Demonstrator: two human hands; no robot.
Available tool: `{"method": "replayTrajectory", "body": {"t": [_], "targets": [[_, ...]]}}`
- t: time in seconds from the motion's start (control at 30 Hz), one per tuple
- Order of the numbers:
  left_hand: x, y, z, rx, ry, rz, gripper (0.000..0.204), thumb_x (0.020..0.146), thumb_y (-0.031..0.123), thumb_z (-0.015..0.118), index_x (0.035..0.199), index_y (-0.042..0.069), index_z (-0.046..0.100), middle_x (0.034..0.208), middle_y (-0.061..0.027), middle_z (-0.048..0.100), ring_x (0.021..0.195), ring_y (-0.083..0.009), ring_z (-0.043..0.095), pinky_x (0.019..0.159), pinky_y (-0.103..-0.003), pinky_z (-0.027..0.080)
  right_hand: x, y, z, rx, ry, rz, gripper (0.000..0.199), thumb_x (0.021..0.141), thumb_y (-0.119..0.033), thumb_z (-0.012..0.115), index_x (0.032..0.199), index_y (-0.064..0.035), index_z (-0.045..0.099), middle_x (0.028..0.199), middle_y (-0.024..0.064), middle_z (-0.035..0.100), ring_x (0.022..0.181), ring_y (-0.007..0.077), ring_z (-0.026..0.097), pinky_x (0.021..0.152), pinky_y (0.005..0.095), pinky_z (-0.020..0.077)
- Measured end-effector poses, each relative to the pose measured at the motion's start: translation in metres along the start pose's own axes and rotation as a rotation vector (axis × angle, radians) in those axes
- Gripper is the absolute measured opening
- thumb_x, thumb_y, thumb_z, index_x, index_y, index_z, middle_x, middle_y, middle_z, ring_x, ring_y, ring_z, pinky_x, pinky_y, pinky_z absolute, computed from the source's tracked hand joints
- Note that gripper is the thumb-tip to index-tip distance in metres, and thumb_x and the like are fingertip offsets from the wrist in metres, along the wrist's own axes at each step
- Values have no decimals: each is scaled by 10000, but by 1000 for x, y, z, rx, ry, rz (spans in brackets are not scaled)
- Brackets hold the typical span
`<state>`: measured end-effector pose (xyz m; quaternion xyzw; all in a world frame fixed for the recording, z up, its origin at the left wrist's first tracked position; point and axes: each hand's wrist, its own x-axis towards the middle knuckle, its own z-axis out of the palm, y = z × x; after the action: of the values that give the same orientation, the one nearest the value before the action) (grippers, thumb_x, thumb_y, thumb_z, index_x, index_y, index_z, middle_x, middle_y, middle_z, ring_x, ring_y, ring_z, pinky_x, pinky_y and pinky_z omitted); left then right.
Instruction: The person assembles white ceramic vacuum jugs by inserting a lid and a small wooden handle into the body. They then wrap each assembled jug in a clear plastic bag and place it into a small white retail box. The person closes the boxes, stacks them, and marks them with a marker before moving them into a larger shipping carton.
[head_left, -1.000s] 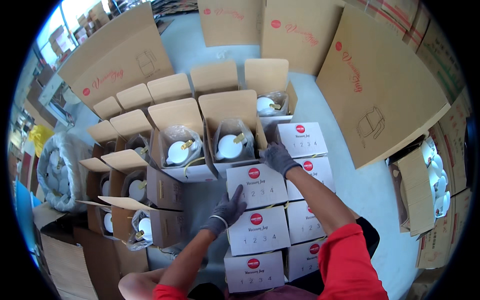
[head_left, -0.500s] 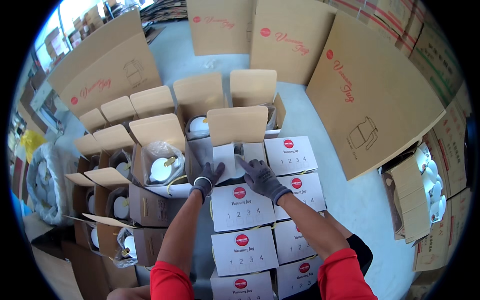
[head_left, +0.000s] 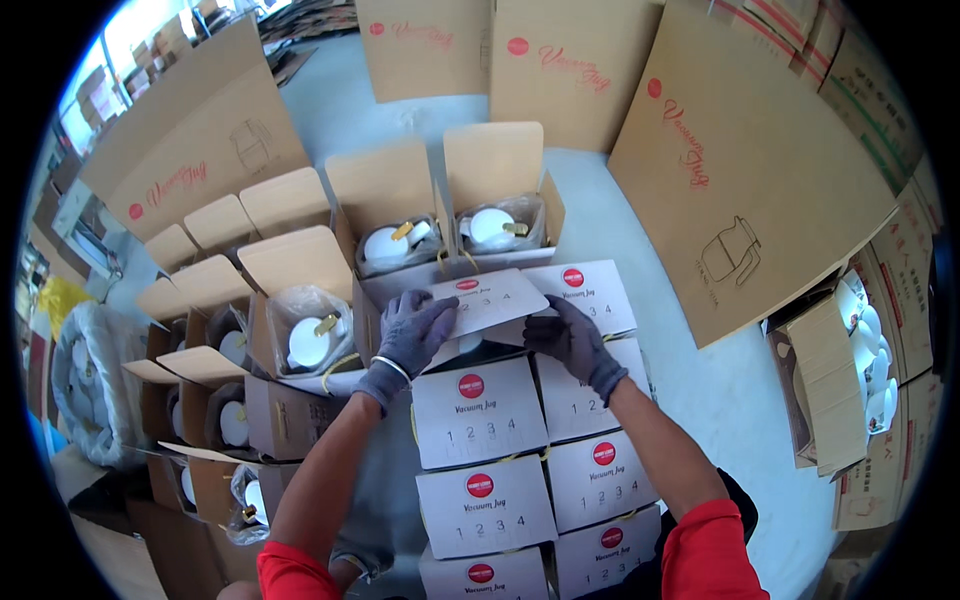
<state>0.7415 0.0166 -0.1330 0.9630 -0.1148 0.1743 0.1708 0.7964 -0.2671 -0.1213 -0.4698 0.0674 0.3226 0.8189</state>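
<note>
In grey work gloves, both my hands are on the white lid flap (head_left: pixel 492 303) of a jug carton in the middle. The flap slants down toward me over its box, whose inside is mostly hidden. My left hand (head_left: pixel 412 330) pinches the flap's left side, thumb on top. Fingers curled, my right hand (head_left: pixel 572 345) grips its right corner. Below lie rows of closed white cartons (head_left: pixel 480 415). Behind the flap, an open carton holds a bagged white jug (head_left: pixel 490 228) with a gold-coloured part on top; another bagged jug (head_left: pixel 392 243) sits to its left.
More open brown cartons (head_left: pixel 300 420) with bagged jugs fill the left side, beside a plastic-lined bin (head_left: pixel 95 370). Tall brown cardboard boxes (head_left: pixel 735 190) stand behind and to the right. A box of white rounded parts (head_left: pixel 868 350) is at far right.
The carton's upright flap has come down toward me, showing its white printed face. Both hands have moved from inside the box to the flap's two sides.
</note>
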Motion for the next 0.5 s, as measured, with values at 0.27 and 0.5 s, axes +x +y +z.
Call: {"method": "replayTrajectory", "body": {"t": [0.27,0.5], "targets": [[-38,-18,29,-314,-380,-148,861,821,443,703,1481,84,283,1532,-278,188,1361,-490,304,1064,-481,389,16,31,-24,-1225,-150,-697,485,890,-201,662,1325,-31,532,1031,162,617,902,249,624,816,325,512],[-51,-14,48,-19,-314,-138,789,856,413,656,1477,104,279,1548,-228,187,1236,-512,448,996,-542,428,10,39,-9,-1911,26,-888,331,836,-181,676,1151,-90,627,900,105,594,802,276,621,691,376,519]]}}
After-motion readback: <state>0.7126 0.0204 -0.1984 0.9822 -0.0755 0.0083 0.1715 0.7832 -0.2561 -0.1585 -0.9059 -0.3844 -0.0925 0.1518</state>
